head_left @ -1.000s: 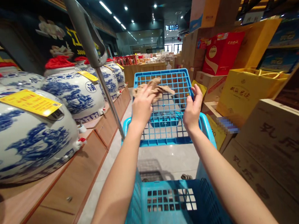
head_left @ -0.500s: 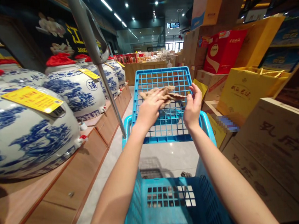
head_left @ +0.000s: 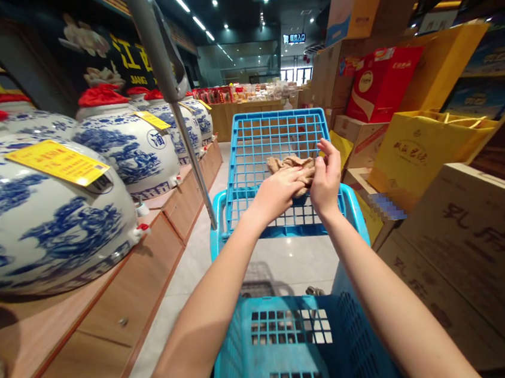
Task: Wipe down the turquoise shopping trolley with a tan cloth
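A crumpled brown cloth (head_left: pixel 292 164) lies bunched over the upper blue grid basket (head_left: pixel 276 114) of a cart. My left hand (head_left: pixel 282 192) rests on the cloth, its fingers stretched out and pointing right. Against the cloth's right edge is my right hand (head_left: pixel 326 178), with its thumb on or beside the cloth and its fingers raised and apart. The cloth hides part of the grid, and my hands hide part of the cloth. Below my forearms sits the larger lower blue basket (head_left: pixel 283 354).
Blue-and-white jars (head_left: pixel 52 216) with red cloth tops line a wooden ledge (head_left: pixel 150 242) on the left. A grey-handled pole (head_left: pixel 193 159) rises at the cart's left. Cartons (head_left: pixel 477 261) and a yellow bag (head_left: pixel 428 146) stand close on the right. Goods fill a counter ahead.
My left hand has slid right, toward my right hand, and the cloth is now bunched into a smaller heap farther right. My right hand has barely moved.
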### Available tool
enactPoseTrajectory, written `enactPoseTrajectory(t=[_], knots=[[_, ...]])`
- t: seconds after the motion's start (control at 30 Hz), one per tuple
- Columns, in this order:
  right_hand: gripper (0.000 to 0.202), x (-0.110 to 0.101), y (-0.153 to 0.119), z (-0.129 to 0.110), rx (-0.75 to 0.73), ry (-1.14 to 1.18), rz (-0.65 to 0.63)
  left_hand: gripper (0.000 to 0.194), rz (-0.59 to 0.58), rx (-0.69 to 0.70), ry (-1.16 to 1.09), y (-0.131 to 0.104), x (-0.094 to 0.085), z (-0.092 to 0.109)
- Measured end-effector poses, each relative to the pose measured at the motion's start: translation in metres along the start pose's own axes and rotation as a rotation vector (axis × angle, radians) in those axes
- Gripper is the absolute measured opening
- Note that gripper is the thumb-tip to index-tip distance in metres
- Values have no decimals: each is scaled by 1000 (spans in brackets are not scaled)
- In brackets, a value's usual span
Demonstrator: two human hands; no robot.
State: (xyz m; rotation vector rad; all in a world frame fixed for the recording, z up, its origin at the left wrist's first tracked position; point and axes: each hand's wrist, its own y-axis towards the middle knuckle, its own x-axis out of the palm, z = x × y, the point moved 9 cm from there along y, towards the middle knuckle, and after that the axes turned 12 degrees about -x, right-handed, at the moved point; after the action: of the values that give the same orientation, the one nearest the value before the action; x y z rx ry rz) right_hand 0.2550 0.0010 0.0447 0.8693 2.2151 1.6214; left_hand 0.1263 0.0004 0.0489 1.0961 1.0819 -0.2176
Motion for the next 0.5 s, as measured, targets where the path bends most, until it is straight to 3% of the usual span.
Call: enactPoseTrajectory(t=[0.07, 0.2, 0.27, 0.33, 0.43, 0.5], knots=[[41, -3, 1, 4, 12, 7, 24, 46, 25, -40, 13, -1, -5, -5], [39, -4, 2, 5, 23, 32, 47, 49, 330, -387, 73, -17, -54, -62], [39, -2, 2, 3, 22, 42, 48, 48, 398, -456, 93, -24, -66, -76], [39, -2, 2, 2, 26, 50, 57, 50, 292, -349, 80, -17, -53, -64], [39, -3, 3, 2, 40, 54, 64, 46, 36, -60, 5, -4, -10, -16], [39, -5, 3, 3, 49, 51, 68, 43, -27, 28, -12, 1, 7, 6]])
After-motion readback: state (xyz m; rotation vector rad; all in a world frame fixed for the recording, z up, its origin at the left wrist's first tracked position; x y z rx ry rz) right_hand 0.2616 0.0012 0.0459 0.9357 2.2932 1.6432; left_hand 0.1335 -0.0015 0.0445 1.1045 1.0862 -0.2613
